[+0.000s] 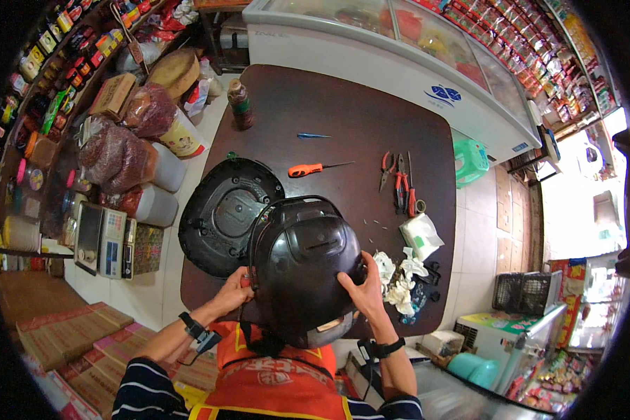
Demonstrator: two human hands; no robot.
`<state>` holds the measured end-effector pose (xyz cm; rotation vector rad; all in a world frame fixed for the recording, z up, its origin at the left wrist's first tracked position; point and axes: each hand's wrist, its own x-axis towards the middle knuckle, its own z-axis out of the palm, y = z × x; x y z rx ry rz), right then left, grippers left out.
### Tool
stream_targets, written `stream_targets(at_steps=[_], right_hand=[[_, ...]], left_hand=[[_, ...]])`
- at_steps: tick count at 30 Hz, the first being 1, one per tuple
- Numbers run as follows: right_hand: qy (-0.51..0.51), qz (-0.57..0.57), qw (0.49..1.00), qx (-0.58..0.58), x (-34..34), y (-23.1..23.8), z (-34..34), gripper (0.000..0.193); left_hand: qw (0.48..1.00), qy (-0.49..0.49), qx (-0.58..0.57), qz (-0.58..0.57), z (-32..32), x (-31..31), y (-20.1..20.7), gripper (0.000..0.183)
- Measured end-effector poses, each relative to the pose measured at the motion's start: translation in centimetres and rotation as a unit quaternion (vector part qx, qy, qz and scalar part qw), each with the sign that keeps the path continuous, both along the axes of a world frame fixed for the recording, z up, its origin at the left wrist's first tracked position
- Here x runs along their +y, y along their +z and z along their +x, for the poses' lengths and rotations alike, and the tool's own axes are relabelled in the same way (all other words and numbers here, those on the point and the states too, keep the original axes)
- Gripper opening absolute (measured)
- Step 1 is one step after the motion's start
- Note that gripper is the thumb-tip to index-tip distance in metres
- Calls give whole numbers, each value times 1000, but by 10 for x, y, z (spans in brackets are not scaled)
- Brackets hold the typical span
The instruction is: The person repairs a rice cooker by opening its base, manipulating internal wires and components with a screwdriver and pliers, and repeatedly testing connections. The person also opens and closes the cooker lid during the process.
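A large glossy black rounded appliance casing (304, 262), with a curved handle-like rim, stands tilted at the near table edge, against my orange apron. My right hand (365, 288) grips its right side, thumb on top. My left hand (232, 294) is closed at its lower left edge. A small red bit shows at the left fingertips; what it belongs to is hidden. Behind the casing, to the left, lies a wide black plastic shell (210, 203) with its ribbed inside up. An orange-handled screwdriver (306, 170) rests beyond the casing.
On the brown table (343, 98) are a bottle (240, 105), a blue slim tool (313, 136), red-handled pliers (401, 183), tape (420, 206), a tissue pack (421, 236) and crumpled tissues (400, 290). A chest freezer (371, 59) borders the far side; a scale (108, 241) stands left.
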<state>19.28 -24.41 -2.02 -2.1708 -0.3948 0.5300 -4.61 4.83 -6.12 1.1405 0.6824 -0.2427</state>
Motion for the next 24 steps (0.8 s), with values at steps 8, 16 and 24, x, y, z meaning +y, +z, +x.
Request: stream_targets(at_steps=[8, 16, 24], right_hand=[[30, 17, 999, 34, -3, 12, 4, 99], [178, -59, 981, 58, -37, 31, -15, 158], [182, -52, 978, -87, -50, 26, -32, 163]], left_hand=[[987, 13, -34, -156, -13, 10, -8, 59], [997, -55, -15, -53, -9, 10, 11, 78], [996, -82, -22, -39, -3, 13, 17, 76]])
